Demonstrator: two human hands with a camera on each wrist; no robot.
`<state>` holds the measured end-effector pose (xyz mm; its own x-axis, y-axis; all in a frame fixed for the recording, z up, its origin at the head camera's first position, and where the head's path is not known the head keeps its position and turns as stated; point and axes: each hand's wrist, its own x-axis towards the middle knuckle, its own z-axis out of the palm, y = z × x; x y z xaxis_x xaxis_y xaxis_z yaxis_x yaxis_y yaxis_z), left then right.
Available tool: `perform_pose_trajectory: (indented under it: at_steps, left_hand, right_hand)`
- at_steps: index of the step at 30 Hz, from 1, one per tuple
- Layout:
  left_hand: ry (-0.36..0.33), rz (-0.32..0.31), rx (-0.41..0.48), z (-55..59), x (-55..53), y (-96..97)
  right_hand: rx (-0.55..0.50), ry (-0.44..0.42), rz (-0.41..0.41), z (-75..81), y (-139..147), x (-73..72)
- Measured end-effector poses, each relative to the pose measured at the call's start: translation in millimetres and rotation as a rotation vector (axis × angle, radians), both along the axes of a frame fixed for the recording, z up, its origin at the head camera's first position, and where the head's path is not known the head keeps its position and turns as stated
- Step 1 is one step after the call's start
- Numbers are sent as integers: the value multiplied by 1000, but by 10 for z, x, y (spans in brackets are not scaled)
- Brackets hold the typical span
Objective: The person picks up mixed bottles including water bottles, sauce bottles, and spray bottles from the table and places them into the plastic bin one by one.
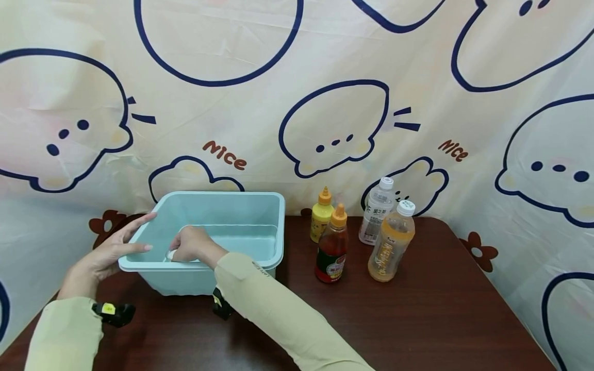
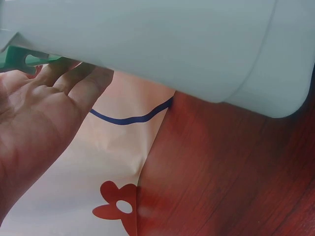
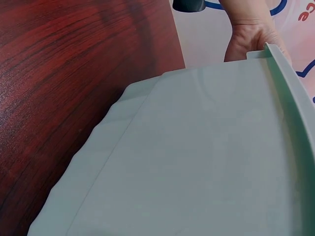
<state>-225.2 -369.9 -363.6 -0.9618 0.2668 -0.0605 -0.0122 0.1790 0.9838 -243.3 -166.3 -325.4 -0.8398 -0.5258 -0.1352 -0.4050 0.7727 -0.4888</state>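
Observation:
A light blue plastic bin (image 1: 246, 281) stands at the left of the table. My left hand (image 1: 109, 250) holds its left rim near the front corner, thumb over the edge; in the left wrist view the fingers (image 2: 91, 86) reach up under the rim. My right hand (image 1: 192, 245) is down inside the bin, near the front wall, its fingers curled round what looks like a white-capped clear bottle (image 1: 172, 254). Only a bit of white and a clear edge show; the front wall and the hand hide the rest. In the right wrist view the bin's wall (image 3: 197, 147) hides the right hand.
Right of the bin stand a yellow squeeze bottle (image 1: 320, 221), a red sauce bottle (image 1: 331, 255) with an orange cap, a clear drink bottle (image 1: 375, 216) and an orange-labelled bottle (image 1: 391, 247). A printed cloth (image 1: 260, 118) hangs behind the dark brown table (image 1: 417, 314).

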Motion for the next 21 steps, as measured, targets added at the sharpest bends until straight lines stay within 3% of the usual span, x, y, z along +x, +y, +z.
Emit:
perform_pose_trajectory:
  at_steps: [15, 21]
  left_hand:
    - [-2, 0, 11, -5, -2, 3]
    - [4, -16, 50, -15, -1, -1]
  right_hand:
    - [-16, -67, -9, -1, 4, -11]
    - [-85, -129, -41, 22, 20, -4]
